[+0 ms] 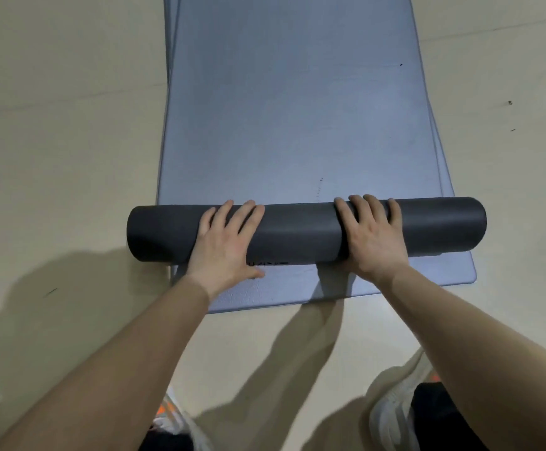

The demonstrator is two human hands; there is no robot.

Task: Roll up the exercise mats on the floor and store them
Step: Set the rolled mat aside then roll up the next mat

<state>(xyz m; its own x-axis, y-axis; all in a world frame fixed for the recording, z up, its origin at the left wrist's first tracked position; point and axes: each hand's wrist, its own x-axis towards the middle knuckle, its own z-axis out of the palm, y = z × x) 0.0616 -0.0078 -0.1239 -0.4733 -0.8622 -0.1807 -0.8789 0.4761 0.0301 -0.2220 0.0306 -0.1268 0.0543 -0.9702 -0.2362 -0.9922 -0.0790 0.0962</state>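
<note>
The left hand (229, 242) reaches toward twelve o'clock, palm down, fingers spread. The right hand (374, 237), at its three o'clock, lies palm down too.

Just the one view, a wide-angle cam worn on my head, pointing forward and steeply down past my bare forearms (141, 346), close enough that the dark grey rolled exercise mat (297, 232) spans the middle and my white shoes (390, 418) clip the bottom edge.

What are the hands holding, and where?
Nothing gripped: the left hand and right hand press flat on the mat roll, either side of its middle.
</note>
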